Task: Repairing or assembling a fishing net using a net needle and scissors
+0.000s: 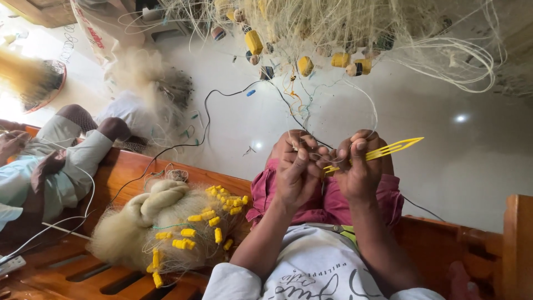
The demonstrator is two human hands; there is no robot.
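Netting line (363, 103) runs pale and thin from the tangled fishing net (355, 33) ahead of me to both my hands; my left hand (295, 166) has its grip pressed together, thumb against fingers, pinching the line just in front of my knees; my right hand (358, 166) is closed on the yellow netting needle (383, 150), whose open pointed end sticks out to the right past my knuckles; the two hands are touching or very nearly so, raised over my lap, above my dark red shorts (327, 203); small yellow floats (254, 41) hang in the net beyond my hands, over the pale floor (444, 166); beside me on my left, on the wooden bench (133, 172) I sit on, lies a bundled heap of net (161, 222) dotted with more yellow floats; a black cable (205, 119) trails across the floor; further left another person's legs (66, 155) rest along the bench, well apart from my hands.
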